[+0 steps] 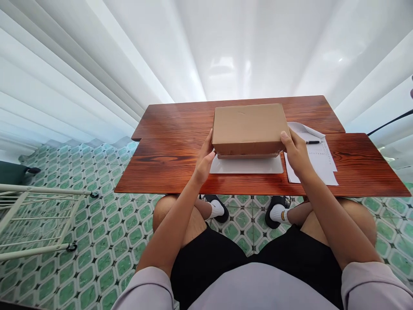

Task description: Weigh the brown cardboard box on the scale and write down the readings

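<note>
Cardboard box (pixel 248 128) gripped between left hand (pixel 204 161) and right hand (pixel 296 151) (fingers clasping its ends) above white mat (pixel 247 165).

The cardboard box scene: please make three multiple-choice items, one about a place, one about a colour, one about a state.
1. Where does the pen lie?
A. On the paper sheet to the right of the box
B. On top of the box
C. On the floor

2. What colour is the mat under the cardboard box?
A. Green
B. White
C. Black

3. How is the box held?
A. By the left hand only
B. By no hand
C. By both hands, one at each side

Answers:
1. A: the pen rests on the paper sheet at the right of the wooden table.
2. B: a white mat shows below the box's near edge.
3. C: the left hand presses the left side and the right hand the right side; the lid is closed.
</note>
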Motion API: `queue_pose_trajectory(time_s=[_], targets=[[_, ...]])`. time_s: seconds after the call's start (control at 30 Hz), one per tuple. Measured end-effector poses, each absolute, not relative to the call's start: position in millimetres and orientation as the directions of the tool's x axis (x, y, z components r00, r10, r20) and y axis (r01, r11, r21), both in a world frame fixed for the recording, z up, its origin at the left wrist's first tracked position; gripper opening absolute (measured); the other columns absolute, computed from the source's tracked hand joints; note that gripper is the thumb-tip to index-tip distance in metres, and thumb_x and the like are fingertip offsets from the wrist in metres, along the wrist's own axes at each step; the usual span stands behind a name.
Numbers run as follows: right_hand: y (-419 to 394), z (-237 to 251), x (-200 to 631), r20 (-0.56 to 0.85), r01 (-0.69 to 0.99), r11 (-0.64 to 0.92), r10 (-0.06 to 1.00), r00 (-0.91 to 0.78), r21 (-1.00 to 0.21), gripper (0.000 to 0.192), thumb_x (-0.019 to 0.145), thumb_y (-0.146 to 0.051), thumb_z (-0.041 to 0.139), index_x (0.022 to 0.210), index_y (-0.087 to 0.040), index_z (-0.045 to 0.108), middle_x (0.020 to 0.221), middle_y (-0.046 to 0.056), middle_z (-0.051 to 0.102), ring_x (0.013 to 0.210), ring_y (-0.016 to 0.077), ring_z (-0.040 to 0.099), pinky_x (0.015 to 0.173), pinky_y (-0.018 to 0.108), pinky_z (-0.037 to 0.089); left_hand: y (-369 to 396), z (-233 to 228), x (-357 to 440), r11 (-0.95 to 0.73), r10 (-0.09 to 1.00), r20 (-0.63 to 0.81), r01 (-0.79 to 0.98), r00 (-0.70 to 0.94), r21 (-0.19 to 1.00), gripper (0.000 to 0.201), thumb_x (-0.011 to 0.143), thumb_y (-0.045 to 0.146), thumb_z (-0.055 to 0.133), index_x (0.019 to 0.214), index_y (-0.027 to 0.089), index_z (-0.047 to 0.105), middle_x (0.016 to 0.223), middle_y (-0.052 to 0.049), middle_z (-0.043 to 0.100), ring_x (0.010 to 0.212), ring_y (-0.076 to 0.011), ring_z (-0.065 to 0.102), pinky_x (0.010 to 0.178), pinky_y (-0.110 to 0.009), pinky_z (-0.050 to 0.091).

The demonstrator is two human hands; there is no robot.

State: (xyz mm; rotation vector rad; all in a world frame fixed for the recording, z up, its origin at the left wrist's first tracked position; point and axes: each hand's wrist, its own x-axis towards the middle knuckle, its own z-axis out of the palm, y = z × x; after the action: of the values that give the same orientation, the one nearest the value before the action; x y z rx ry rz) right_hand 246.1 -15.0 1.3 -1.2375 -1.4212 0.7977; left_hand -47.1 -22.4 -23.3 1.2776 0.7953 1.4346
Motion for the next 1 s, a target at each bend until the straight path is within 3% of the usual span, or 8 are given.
queue_pose_trajectory(time_s=[0.6,0.87,1.0], targets=[[-16,2,244,0.315,0.403,0.252,0.944,0.098,-0.880,0.058,0.098,-0.073,0.048,0.109,-0.023,0.074,0.098,0.008,0.068,0.098,0.0319,0.062,0.097,0.052,0.052,-22,-28,-47,-0.253,0.955,0.282,-0.249,0.090,0.935,0.057,0.084,0.046,0.070,0.139,0.032,0.064,0.155,-0.003,0.053,0.154,-0.0295,0.036,0.131,-0.047,0.030],[-16,3,243,0.387,0.611,0.240,0.914,0.119,-0.755,0.060,0.103,-0.070,0.039,0.122,-0.021,0.069,0.102,0.012,0.071,0.092,0.0292,0.065,0.083,0.042,0.052,-22,-32,-50,-0.314,0.923,0.351,-0.220,0.159,0.924,0.057,0.096,0.044,0.057,0.151,0.033,0.052,0.164,0.001,0.041,0.153,-0.0303,0.036,0.129,-0.049,0.032],[-10,-2,253,0.420,0.658,0.272,0.905,0.074,-0.702,0.060,0.105,-0.068,0.036,0.131,-0.022,0.066,0.117,0.014,0.072,0.106,0.0317,0.067,0.092,0.047,0.051,-19,-45,-55,-0.357,0.907,0.387,-0.184,0.168,0.916,0.058,0.098,0.046,0.054,0.155,0.036,0.045,0.163,-0.002,0.042,0.151,-0.0293,0.038,0.124,-0.049,0.038]])
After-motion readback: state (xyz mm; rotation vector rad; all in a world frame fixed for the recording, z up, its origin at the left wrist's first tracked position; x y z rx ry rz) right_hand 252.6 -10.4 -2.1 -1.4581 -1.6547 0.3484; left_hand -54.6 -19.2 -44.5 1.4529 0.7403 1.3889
